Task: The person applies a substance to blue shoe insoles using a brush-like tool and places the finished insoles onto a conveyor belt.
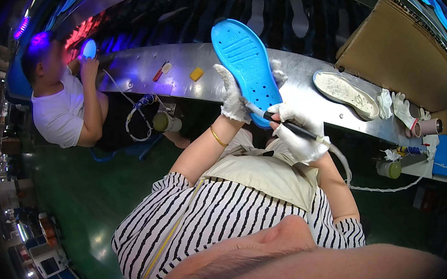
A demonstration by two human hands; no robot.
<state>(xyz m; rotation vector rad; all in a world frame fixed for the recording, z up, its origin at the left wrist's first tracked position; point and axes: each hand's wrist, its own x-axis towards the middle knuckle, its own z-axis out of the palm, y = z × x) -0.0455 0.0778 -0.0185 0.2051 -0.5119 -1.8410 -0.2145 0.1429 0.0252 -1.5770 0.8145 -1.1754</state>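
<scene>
In a worn, greyish-white glove, my left hand [235, 98] holds a bright blue shoe sole [246, 59] from behind. Its fingertips show past the sole's far right edge. The sole is tilted up toward me, with small holes at both ends and ridges between. My right hand [296, 131], also in a white glove, is closed round a black-handled glue brush [296, 129] with a pale hose [342, 159] running from its back end. The brush's pale tip lies against or just over the sole's lower left edge; contact is hard to tell.
A metal bench edge [300, 93] runs beside a dark conveyor [216, 6] carrying pale soles. A whitish sole [344, 94], gloves [401, 109] and cardboard [410, 50] are to the right. A yellow sponge [197, 74] lies left. A co-worker [62, 104] sits at far left.
</scene>
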